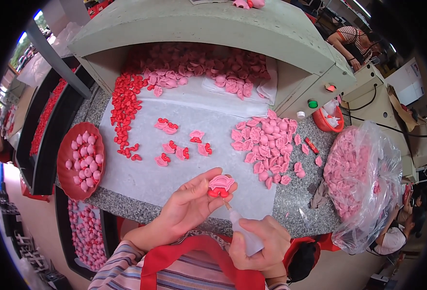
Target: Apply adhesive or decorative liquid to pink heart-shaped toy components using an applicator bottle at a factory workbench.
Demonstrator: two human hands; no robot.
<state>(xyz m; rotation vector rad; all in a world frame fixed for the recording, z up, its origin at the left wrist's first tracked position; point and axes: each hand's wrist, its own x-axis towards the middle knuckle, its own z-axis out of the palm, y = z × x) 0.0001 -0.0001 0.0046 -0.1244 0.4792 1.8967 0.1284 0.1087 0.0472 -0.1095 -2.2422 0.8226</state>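
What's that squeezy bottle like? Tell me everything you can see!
The bottle is pale, cloudy white and looks like soft plastic. It narrows to a thin, brownish tip. The right hand wraps around it, hiding part of its body. It's tilted, with the tip pointing leftward and away from the person, close to the left hand. I can't tell whether the tip touches anything.
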